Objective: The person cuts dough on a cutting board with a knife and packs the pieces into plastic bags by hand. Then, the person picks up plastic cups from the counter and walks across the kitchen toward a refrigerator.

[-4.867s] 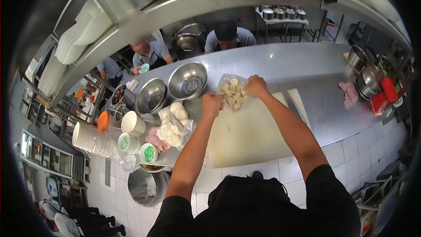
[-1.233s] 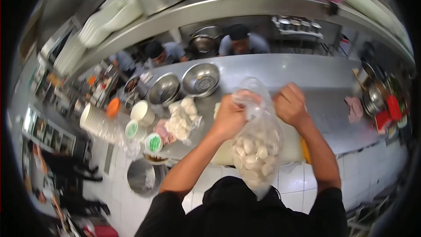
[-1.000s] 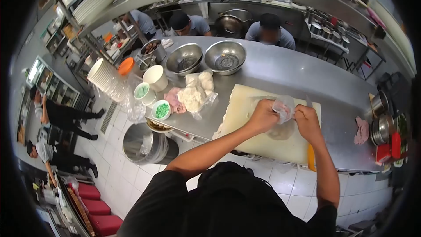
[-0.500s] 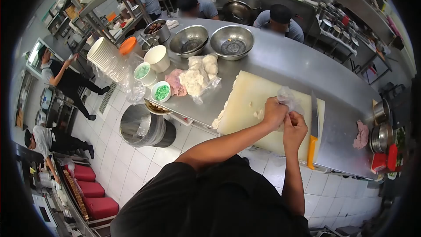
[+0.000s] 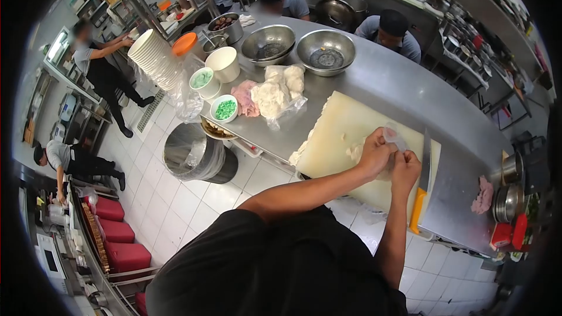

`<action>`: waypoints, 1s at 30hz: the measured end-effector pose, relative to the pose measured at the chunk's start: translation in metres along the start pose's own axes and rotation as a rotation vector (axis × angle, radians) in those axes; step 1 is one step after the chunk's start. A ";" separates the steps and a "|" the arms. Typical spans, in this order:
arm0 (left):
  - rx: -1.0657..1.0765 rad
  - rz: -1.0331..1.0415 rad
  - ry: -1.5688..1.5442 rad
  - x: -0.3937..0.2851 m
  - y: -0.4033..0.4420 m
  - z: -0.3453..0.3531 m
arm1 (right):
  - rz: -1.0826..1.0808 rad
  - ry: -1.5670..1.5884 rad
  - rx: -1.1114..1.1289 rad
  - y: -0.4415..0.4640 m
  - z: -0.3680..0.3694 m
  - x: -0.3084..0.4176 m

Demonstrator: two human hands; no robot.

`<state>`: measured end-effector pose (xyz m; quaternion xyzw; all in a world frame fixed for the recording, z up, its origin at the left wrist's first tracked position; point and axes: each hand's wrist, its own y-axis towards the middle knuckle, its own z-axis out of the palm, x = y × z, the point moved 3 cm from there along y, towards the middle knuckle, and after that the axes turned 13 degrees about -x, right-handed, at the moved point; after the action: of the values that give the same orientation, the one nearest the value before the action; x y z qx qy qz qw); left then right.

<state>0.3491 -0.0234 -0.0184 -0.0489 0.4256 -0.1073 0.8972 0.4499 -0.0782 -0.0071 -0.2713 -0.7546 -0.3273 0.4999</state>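
Over the pale cutting board (image 5: 336, 120), both hands grip a thin clear plastic bag (image 5: 394, 136). My left hand (image 5: 376, 153) is closed on its left side. Close beside it, my right hand (image 5: 405, 168) pinches the plastic with thumb and fingers. Small pale, doughy-looking pieces (image 5: 354, 152) lie on the board, partly hidden by my left hand. To the right of my right hand, a large knife with an orange handle (image 5: 418, 210) lies along the board's right side, its handle past the front edge.
Bagged pale lumps (image 5: 275, 96), a bowl of green bits (image 5: 224, 109), a white tub (image 5: 223, 64) and metal bowls (image 5: 325, 51) stand left and back on the steel counter. A lined bin (image 5: 202, 155) stands on the floor. Several people work around; a pink cloth (image 5: 483, 196) lies right.
My view has shifted, so the counter sits further right and lower. Both hands still hold the plastic bag, its top now spread rounder. The person at far left has raised their arms toward the stacked tubs.
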 end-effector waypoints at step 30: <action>0.063 0.203 0.804 -0.022 0.000 -0.048 | -0.147 0.231 0.022 0.007 -0.029 0.051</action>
<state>0.2984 -0.0178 -0.0328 0.0666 0.7413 -0.0419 0.6666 0.4536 -0.0923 0.0508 -0.1703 -0.7133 -0.3838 0.5612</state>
